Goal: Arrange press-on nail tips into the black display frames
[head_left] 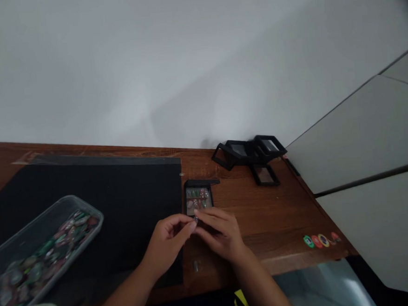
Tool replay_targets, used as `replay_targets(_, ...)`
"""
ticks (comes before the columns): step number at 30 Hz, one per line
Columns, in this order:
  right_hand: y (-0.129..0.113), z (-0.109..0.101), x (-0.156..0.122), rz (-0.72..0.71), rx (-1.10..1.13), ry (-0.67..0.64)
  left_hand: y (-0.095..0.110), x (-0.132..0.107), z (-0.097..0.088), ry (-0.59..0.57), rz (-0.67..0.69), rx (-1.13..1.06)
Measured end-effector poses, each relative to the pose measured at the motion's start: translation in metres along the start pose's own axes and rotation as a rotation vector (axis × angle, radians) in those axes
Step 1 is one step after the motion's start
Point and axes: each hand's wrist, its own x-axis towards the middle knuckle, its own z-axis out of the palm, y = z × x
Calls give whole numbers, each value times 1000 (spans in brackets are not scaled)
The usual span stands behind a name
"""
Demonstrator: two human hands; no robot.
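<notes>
My left hand (pixel 168 241) and my right hand (pixel 219 233) meet over the wooden table (pixel 285 222), fingertips pinched together on a tiny object (pixel 195 221) too small to name. Just beyond the fingers lies a small black-framed display case (pixel 198 197) holding several green and pink stones. The right hand covers the case's near edge. A small pale stone (pixel 196 266) lies on the wood below the hands.
A black mat (pixel 88 198) covers the table's left half. A clear plastic tray (pixel 39 250) with several green and reddish stones sits at the left. Empty black frames (pixel 249 152) are piled at the back. Coloured round stickers (pixel 320 240) lie near the right edge.
</notes>
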Motion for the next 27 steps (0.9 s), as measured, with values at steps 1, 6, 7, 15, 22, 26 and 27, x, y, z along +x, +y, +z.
replay_targets(1,0,0,1,-12,-3,-17,0,0,0,-2,6,10)
replay_targets(6,0,-1,-1,-29,-18,-53,0,-1,0,-21,30,37)
replay_targets(7,1,-2,-1,-11,-2,-63,0,-1,0,-27,32,40)
replay_targets(15,-3,-8,3,118,119,-122,-2,1,-2,-42,40,128)
replay_targets(22,11,-15,-2,271,57,10,-11,-3,1,75,109,278)
replay_targets(26,24,-17,-6,497,-61,225,-12,-12,3,-10,190,428)
replay_targets(27,27,-17,-6,553,-76,240,-12,-15,4,-46,215,473)
